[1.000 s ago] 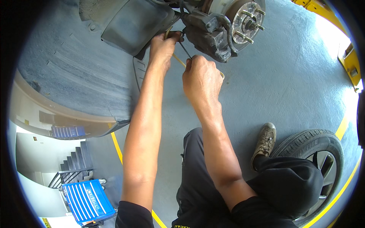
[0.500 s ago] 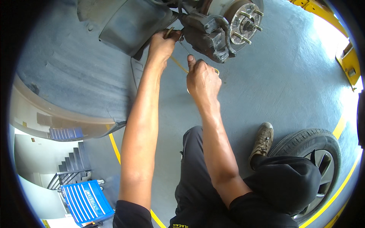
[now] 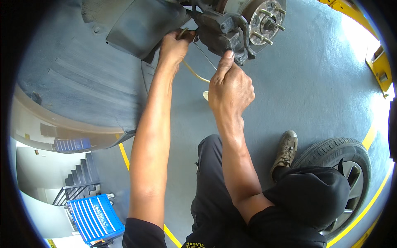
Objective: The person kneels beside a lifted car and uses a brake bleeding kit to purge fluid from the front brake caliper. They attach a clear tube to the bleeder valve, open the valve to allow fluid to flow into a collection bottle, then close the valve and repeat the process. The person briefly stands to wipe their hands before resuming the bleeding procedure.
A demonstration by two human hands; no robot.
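My left hand [image 3: 173,48] is closed at the back of the brake caliper [image 3: 225,35], its fingers around a yellowish tube [image 3: 195,74]. That tube runs down from the hand and passes behind my right hand [image 3: 230,89]. My right hand is closed around the lower end of a thin metal wrench [image 3: 206,55], its thumb pointing up beside the caliper. The wrench's far end sits by my left fingertips at the caliper; its exact seating is too small to tell. A pale piece [image 3: 205,95] shows beside my right wrist, mostly hidden.
Right of the caliper is the wheel hub [image 3: 268,24] with bare studs. A grey wheel-arch liner [image 3: 91,82] and bumper fill the left. A removed wheel [image 3: 331,155] lies by my shoe [image 3: 285,153]. A blue tool cart [image 3: 96,219] stands lower left, a yellow lift part [image 3: 379,74] far right.
My right hand has swung to the right with the wrench handle, and more of the wrench's shaft shows. My left hand stays at the caliper.
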